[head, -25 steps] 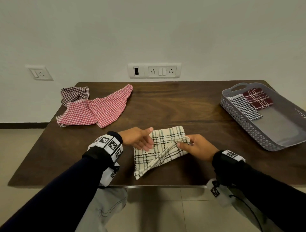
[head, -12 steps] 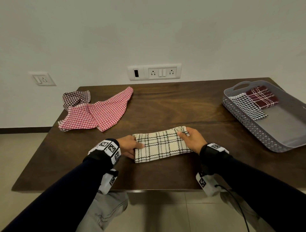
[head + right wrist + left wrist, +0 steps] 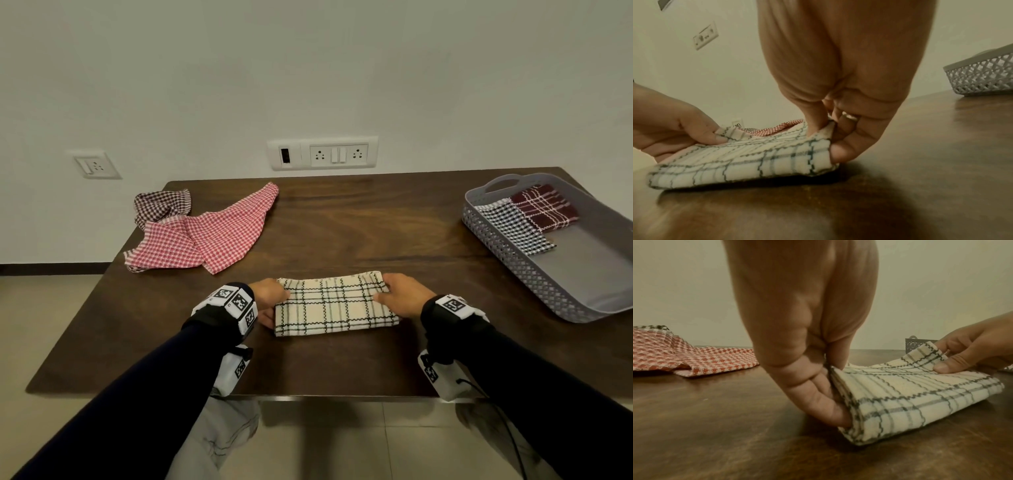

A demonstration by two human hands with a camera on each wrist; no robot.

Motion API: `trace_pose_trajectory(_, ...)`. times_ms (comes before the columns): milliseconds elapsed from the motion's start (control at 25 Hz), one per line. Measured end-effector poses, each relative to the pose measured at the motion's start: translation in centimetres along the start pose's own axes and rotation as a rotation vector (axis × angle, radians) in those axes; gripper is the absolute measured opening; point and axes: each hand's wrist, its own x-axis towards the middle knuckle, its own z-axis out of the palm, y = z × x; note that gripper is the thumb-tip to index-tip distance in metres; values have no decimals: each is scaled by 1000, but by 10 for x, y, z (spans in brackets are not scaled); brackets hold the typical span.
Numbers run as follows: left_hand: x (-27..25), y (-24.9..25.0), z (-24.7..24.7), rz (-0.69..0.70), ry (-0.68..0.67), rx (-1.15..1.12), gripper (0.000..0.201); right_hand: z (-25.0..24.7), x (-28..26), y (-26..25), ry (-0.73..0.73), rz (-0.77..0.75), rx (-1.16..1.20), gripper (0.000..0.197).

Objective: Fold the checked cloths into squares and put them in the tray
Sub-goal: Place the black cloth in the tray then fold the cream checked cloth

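A cream cloth with black checks (image 3: 334,303) lies folded into a long rectangle near the table's front edge. My left hand (image 3: 270,301) pinches its left end (image 3: 838,378) between thumb and fingers. My right hand (image 3: 399,298) pinches the far right corner (image 3: 826,131), which is lifted a little off the wood. The grey lattice tray (image 3: 534,274) stands at the right and holds a folded black-and-white checked cloth (image 3: 513,226) and a folded maroon checked cloth (image 3: 543,207).
A loose red-and-white checked cloth (image 3: 202,236) lies at the back left, with a crumpled brown checked cloth (image 3: 161,205) behind it. The dark wooden table (image 3: 342,219) stands against a wall with socket plates (image 3: 322,152). The near half of the tray floor is bare.
The cream cloth went from a half-turned diagonal flap to a flat long rectangle. Both hands moved to its two ends and hold the far corners.
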Motion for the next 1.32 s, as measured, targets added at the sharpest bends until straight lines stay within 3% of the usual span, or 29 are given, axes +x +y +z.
trace_pose_trajectory(120, 0, 0, -2, 15, 44, 25, 37, 4, -4, -2, -41, 40, 75, 19)
trace_pose_trajectory(480, 2, 1, -2, 80, 73, 67, 35, 7, -4, -1, 34, 148, 98, 17)
trace_pose_trajectory(680, 9, 0, 0, 93, 88, 140, 39, 9, -2, -1, 82, 211, 63, 29)
trace_pose_trajectory(760, 9, 1, -1, 109, 130, 212, 46, 8, -9, -8, 173, 242, 2, 33)
trace_pose_trajectory(840, 1, 4, 4, 190, 282, 416, 54, 5, -22, -18, 332, 186, -232, 31)
trace_pose_trajectory(920, -12, 6, 19, 328, 521, 721, 52, 9, -36, -32, 469, 44, -425, 28)
trace_pose_trajectory(1000, -28, 8, 42, 487, 772, 1017, 49, 23, -45, -46, 486, -137, -507, 28)
trace_pose_trajectory(1040, -30, 7, 51, 557, 831, 1107, 50, 34, -45, -50, 431, -210, -533, 33)
trace_pose_trajectory(1080, -30, 6, 60, 603, 817, 1156, 52, 45, -46, -54, 347, -247, -545, 41)
trace_pose_trajectory(1200, -11, -10, 80, 563, 536, 1188, 65, 68, -42, -49, 44, -212, -591, 70)
trace_pose_trajectory(1320, 11, -25, 84, 477, 398, 1162, 72, 72, -32, -37, -79, -144, -624, 81)
